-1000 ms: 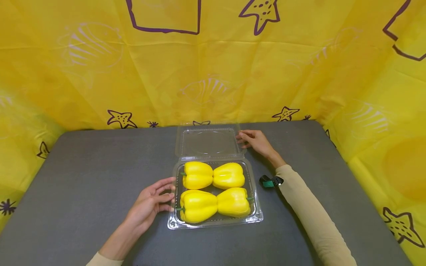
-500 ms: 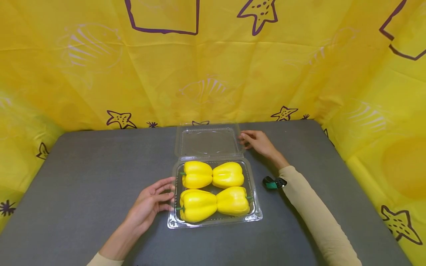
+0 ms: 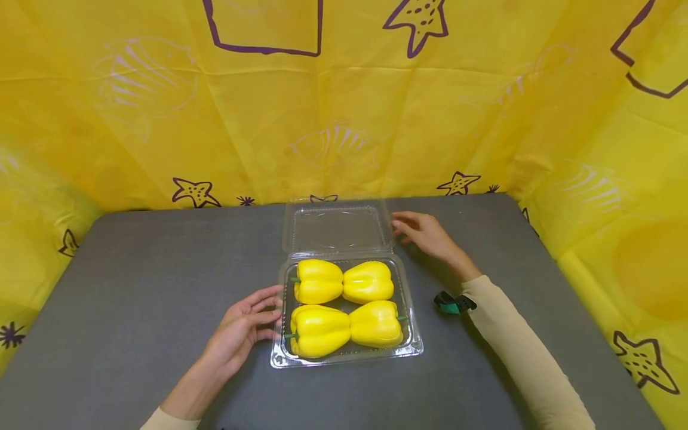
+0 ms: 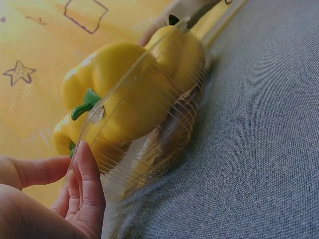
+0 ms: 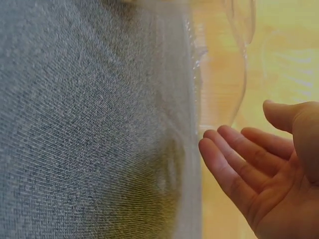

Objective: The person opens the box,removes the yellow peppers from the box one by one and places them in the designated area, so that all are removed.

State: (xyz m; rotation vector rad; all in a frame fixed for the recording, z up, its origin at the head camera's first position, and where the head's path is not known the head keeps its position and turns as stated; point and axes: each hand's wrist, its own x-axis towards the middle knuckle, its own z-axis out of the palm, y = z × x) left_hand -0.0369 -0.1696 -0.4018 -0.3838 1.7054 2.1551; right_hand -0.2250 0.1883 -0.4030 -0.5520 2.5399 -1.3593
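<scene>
A clear plastic clamshell container (image 3: 349, 362) lies on the table with its lid (image 3: 338, 230) folded back flat toward the wall. Several yellow bell peppers (image 3: 319, 331) fill its base in two rows, green stems pointing outward. My left hand (image 3: 242, 325) pinches the left rim of the base; the left wrist view shows the thumb (image 4: 45, 170) on one side of the rim and the fingers on the other. Beside the lid's right edge is my right hand (image 3: 424, 234), fingers loosely bent and holding nothing, the fingertips (image 5: 207, 144) close to the clear plastic.
The grey cloth-covered table (image 3: 161, 280) extends to both sides of the container. A yellow curtain (image 3: 333, 107) with starfish and fish drawings stands behind it and along both sides. A black and green strap (image 3: 454, 303) sits at the right wrist.
My right hand has drawn slightly right, away from the lid's edge, its forearm shifting the same way. The left hand keeps its place on the rim. Lid and peppers stay put.
</scene>
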